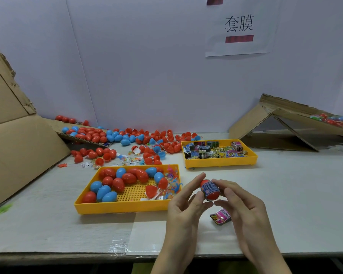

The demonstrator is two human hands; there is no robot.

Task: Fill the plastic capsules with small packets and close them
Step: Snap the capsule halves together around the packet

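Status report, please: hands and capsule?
Left hand and right hand both pinch red capsule. Looks closed, printed band round it. Loose packet lies near right hand.

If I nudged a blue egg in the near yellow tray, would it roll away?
Probably it rolls: the blue egg is smooth, rounded, lying on its side. Likely light, being hollow plastic like the open halves nearby. The tray rim would probably stop it.

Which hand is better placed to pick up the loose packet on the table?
Right. The packet lies just under the right hand; the left hand is farther off, across the red capsule both hold.
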